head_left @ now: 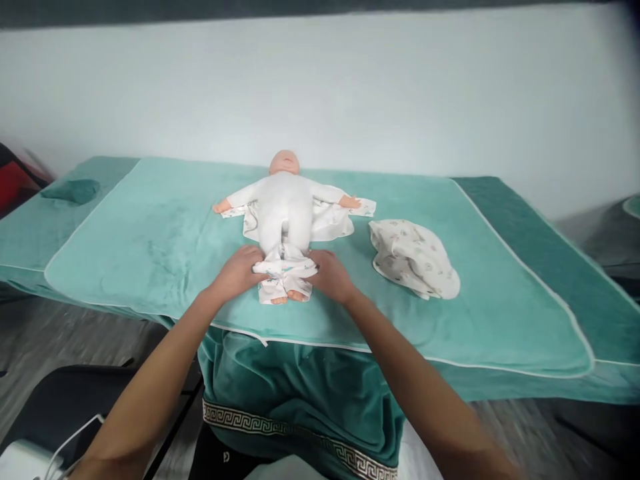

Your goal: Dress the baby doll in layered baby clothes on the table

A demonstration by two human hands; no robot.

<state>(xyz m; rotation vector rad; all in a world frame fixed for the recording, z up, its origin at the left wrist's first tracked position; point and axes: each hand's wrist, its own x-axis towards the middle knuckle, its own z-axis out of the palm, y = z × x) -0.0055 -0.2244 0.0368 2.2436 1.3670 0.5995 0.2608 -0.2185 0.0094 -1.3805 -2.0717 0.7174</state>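
Observation:
A baby doll point(286, 203) with a white cloth body lies on its back, head toward the wall and feet toward me. White printed baby pants point(285, 269) are bunched around its lower legs, the feet showing at the leg ends. My left hand point(240, 270) grips the waistband at the left side. At the right side my right hand point(330, 273) pinches the same waistband. Fingertips of both hands are partly hidden by the fabric. Under the doll's back and arms a white printed baby shirt point(331, 223) is spread out flat.
To the right lies a crumpled white printed cloth point(415, 259). All of this rests on a green-covered massage table point(500, 313) with a face hole point(73, 191) at its left end. A black chair point(65, 400) with a white device point(30, 460) stands at lower left.

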